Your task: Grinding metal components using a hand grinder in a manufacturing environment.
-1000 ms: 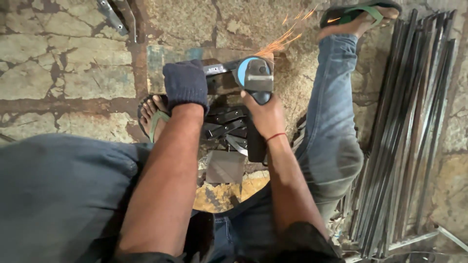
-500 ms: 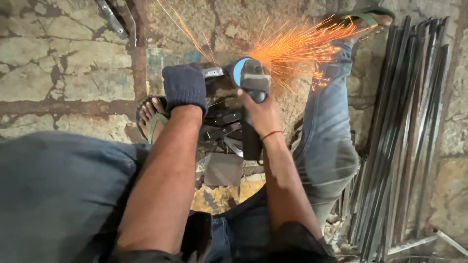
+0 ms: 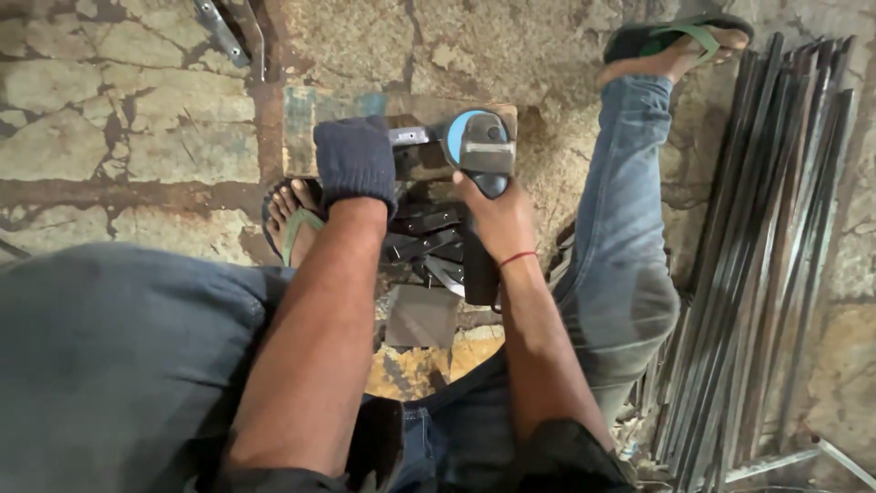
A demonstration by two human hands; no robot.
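The gloved left hand (image 3: 355, 162) hides the small metal workpiece (image 3: 408, 137) it presses beside the angle grinder (image 3: 481, 155). The right hand (image 3: 497, 219) wraps the grinder's body. The sparks seen half a second ago have stopped. Steel bars (image 3: 757, 265) lie right of the grinder.

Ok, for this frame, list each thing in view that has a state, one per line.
Angle grinder: gripped, no sparks showing.
Right hand: bare, closed around the grinder body.
Left hand: in a dark knit glove, pressing down on a metal piece.
Metal parts: piled loosely under the grinder.
Steel bars: lying bundled on the floor.
Sandals: worn on both feet.
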